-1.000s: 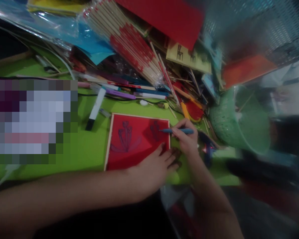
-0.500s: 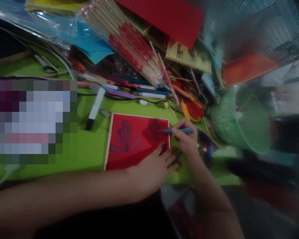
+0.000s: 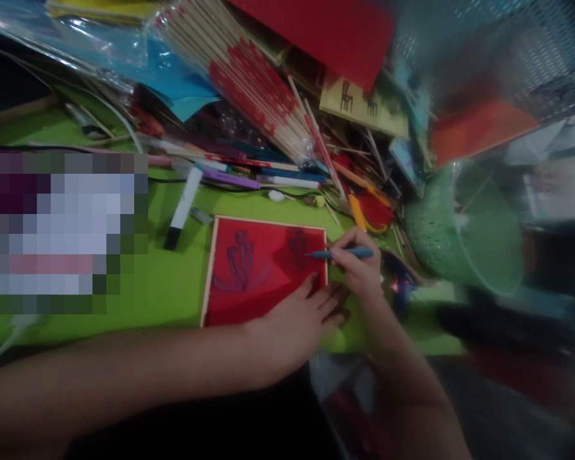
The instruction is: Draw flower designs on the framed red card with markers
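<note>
Right hand (image 3: 359, 268) pinches blue pen (image 3: 340, 253), long axis level, tip leftward on red board (image 3: 263, 268) | left hand (image 3: 301, 319) spread flat, pressing board's near-right corner on green table (image 3: 163, 287).

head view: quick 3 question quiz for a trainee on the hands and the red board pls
1. True or false: the left hand lies flat on the lower right corner of the red square board with pale wooden edging.
2. What does the right hand hold, with its tip over the board? A: slim blue pen. B: scissors. C: glue stick.
3. Fill in: the white marker with a black cap lies on the bright green table top, to the picture's ____ of the board.
Key: 1 true; 2 A; 3 left.
</note>
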`<act>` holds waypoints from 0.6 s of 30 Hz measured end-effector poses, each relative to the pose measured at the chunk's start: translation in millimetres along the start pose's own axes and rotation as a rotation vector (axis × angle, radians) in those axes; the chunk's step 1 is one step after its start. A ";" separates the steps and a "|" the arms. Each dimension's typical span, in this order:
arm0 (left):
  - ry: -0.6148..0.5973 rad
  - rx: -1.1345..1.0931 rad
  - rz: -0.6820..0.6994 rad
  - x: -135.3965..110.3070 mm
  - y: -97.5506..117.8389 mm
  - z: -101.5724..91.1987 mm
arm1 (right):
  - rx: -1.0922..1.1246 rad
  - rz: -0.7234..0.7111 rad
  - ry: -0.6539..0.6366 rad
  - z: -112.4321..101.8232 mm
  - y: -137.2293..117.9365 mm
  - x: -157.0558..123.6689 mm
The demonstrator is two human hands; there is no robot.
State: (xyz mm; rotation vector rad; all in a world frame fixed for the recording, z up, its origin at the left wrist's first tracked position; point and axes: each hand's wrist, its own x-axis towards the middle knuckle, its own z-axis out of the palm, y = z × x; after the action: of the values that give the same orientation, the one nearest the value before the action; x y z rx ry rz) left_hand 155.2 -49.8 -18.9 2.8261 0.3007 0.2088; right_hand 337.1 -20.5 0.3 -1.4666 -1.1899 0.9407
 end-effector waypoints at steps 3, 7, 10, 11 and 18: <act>0.003 -0.008 -0.005 0.0 -0.2 -0.1 | 0.012 0.007 -0.004 0.4 -0.6 -0.2; 0.023 -0.026 -0.009 -0.5 -0.3 0.8 | -0.009 0.016 -0.016 -0.3 -0.8 -0.9; 0.045 -0.036 -0.010 -0.9 -0.3 1.2 | -0.020 0.017 -0.026 -1.6 0.3 -1.4; 0.043 -0.035 -0.009 -0.9 -0.2 0.8 | -0.019 0.016 -0.028 -2.1 0.9 -1.6; -0.036 -0.008 -0.007 1.2 0.2 -4.1 | -0.024 -0.012 -0.041 -3.4 1.8 -2.2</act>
State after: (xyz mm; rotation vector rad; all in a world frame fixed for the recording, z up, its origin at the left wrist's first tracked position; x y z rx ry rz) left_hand 155.7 -48.6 -14.8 2.8172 0.3009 0.1575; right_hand 340.2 -23.5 -0.8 -1.4639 -1.2426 0.9547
